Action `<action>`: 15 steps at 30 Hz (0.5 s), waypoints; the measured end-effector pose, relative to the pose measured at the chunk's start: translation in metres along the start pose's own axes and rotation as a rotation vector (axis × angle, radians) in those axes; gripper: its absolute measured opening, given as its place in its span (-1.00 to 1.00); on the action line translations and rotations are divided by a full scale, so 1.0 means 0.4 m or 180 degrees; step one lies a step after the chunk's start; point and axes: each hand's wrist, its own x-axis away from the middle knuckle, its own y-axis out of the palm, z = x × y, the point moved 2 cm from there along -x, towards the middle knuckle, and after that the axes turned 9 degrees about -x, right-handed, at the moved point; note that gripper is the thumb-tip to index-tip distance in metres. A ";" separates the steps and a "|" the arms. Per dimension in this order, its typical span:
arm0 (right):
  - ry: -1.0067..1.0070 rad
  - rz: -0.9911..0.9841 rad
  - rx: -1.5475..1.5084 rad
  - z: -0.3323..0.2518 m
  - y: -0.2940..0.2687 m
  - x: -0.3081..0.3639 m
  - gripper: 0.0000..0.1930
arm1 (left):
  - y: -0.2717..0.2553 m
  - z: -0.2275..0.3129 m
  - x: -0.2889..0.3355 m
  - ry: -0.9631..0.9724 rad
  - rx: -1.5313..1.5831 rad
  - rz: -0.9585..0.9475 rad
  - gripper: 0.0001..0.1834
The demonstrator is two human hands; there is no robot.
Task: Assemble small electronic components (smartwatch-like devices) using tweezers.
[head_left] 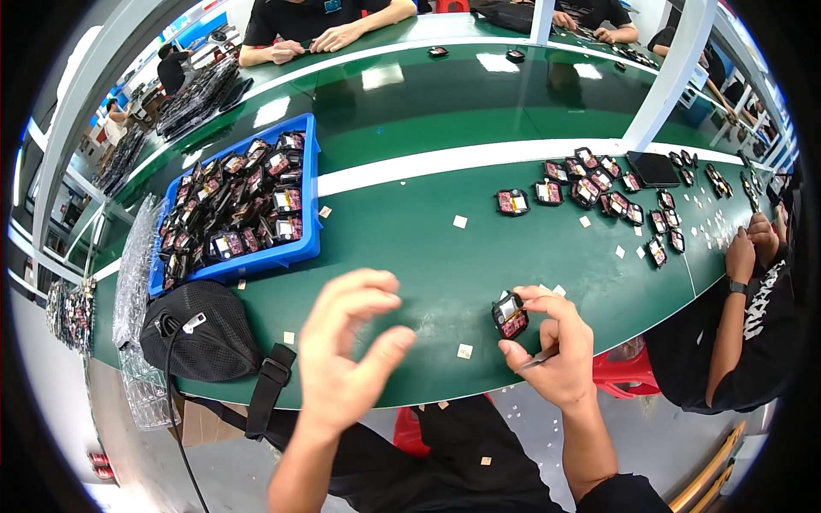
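Above the near edge of the green table, my right hand (563, 355) pinches a small black-cased electronic module (510, 316) between thumb and fingers. The module has a pinkish-red face with a pale patch. A thin grey metal tool (540, 357) also lies in that hand, mostly hidden by the fingers, so its kind does not show. My left hand (346, 363) is raised to the left, fingers curved and apart, holding nothing. Past it stands a blue crate (315, 184) heaped with similar modules (227, 205).
More modules (586, 190) lie at the right, by a flat black tray (652, 169) and a co-worker's hands (753, 244). A black bag (201, 329) and clear plastic wrap (137, 282) sit left. Small pale squares (464, 350) dot the green table (402, 291). White posts (671, 77) rise beyond.
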 end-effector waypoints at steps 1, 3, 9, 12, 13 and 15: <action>0.0099 -0.0115 -0.0434 -0.012 0.006 0.005 -0.40 | 0.034 -0.003 0.033 -0.0224 0.0465 -0.0212 -0.62; -0.0041 -0.0250 -0.1193 -0.013 0.027 0.016 -0.36 | 0.096 -0.022 0.071 -0.0614 0.1344 -0.0519 -0.45; -0.0280 -0.0778 -0.1792 -0.021 0.083 0.006 -0.32 | 0.129 -0.057 0.109 -0.1199 0.2121 -0.0609 -0.17; -0.0524 -0.0589 -0.1878 -0.043 0.099 -0.010 -0.29 | 0.125 -0.066 0.107 -0.1178 0.2328 -0.0243 -0.19; -0.0245 -0.0668 -0.1425 -0.060 0.084 -0.018 -0.32 | 0.122 -0.063 0.103 -0.1196 0.2333 -0.0111 -0.20; -0.0050 -0.0710 -0.0966 -0.067 0.089 -0.035 -0.46 | 0.124 -0.079 0.109 -0.1069 0.2234 0.0037 -0.22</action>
